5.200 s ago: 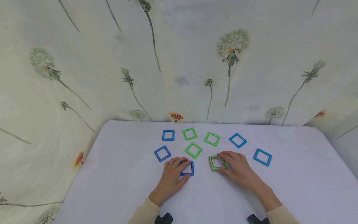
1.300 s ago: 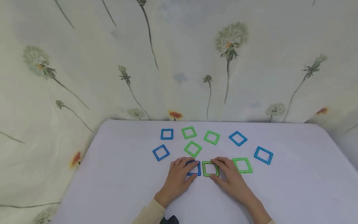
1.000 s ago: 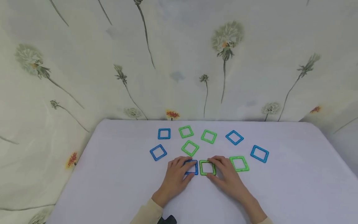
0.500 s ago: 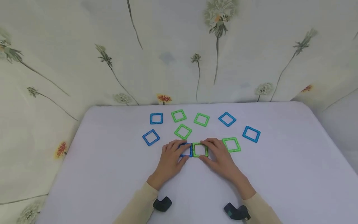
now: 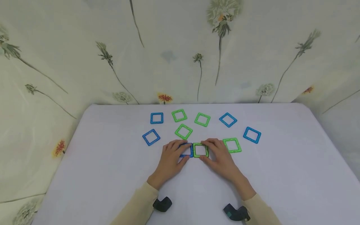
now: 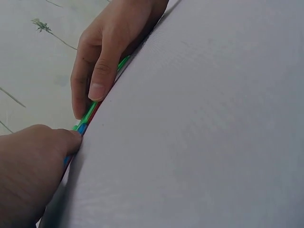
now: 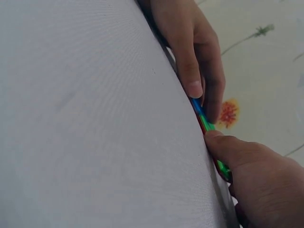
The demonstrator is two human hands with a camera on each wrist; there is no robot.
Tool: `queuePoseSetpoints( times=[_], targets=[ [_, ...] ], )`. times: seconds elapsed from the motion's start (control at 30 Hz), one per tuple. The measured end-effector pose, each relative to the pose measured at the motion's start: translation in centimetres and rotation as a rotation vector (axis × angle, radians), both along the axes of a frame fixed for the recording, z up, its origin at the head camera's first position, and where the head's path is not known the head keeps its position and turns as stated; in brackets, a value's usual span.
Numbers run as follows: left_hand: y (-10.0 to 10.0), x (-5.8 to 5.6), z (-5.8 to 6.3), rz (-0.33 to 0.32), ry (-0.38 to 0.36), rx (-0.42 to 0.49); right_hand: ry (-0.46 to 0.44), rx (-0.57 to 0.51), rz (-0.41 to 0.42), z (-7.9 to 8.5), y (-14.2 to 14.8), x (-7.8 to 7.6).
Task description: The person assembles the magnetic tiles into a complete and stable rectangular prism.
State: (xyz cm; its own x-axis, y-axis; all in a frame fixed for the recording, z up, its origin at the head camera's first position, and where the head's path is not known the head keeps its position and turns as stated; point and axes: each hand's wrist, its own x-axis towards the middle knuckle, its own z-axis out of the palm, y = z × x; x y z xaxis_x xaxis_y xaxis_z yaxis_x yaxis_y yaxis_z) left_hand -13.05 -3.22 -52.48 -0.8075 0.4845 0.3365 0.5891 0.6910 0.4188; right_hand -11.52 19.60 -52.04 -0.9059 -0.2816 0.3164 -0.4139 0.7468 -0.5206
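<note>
My left hand (image 5: 170, 158) pinches a blue square magnetic tile (image 5: 192, 150), an open frame lying on the white table, between thumb and fingers at its near and far edges. Its left part is hidden by the fingers. In the same way my right hand (image 5: 220, 161) pinches a green square magnetic tile (image 5: 201, 156). The two tiles lie side by side with their facing edges touching. In the left wrist view the thumb of my right hand (image 6: 116, 45) presses the green edge. A thin red strip (image 7: 202, 122) shows beneath the tiles in both wrist views.
Another loose green tile (image 5: 237, 144) lies just right of my right hand. Beyond the hands are several more green tiles (image 5: 183, 138) and blue tiles (image 5: 157, 122), scattered apart. The white table (image 5: 112, 140) ends at a dandelion-print backdrop (image 5: 180, 78).
The right hand has slid its green tile left against the blue one, closing the gap. A green tile now lies apart at the right hand's right. The head view has tilted down.
</note>
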Motion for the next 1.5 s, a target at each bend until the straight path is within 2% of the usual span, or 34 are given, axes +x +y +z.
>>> queuePoseSetpoints(
  times=[0.47, 0.6, 0.77, 0.9, 1.07, 1.27, 1.5],
  targets=[
    [0.0, -0.2, 0.7, 0.002, 0.011, 0.001, 0.004, -0.02, -0.005, 0.1, 0.1, -0.3],
    [-0.1, 0.2, 0.5, 0.013, 0.02, -0.008, -0.014, -0.021, -0.009, -0.1, -0.1, 0.2],
    [0.0, 0.9, -0.2, -0.008, 0.024, -0.028, 0.008, -0.001, -0.019, -0.4, 0.0, 1.2],
    [0.0, 0.8, -0.1, 0.005, 0.029, -0.029, 0.042, -0.008, -0.013, -0.4, 0.0, 1.0],
    [-0.1, 0.6, 0.2, 0.003, 0.03, -0.011, 0.03, -0.006, -0.004, -0.2, 0.0, 0.7],
    [-0.1, 0.5, -0.1, 0.008, 0.0, -0.028, -0.024, 0.006, -0.021, -0.1, 0.0, 0.7],
    [-0.1, 0.5, 0.0, 0.009, -0.048, 0.031, -0.015, -0.005, -0.003, -0.3, 0.1, 0.6]
  ],
)
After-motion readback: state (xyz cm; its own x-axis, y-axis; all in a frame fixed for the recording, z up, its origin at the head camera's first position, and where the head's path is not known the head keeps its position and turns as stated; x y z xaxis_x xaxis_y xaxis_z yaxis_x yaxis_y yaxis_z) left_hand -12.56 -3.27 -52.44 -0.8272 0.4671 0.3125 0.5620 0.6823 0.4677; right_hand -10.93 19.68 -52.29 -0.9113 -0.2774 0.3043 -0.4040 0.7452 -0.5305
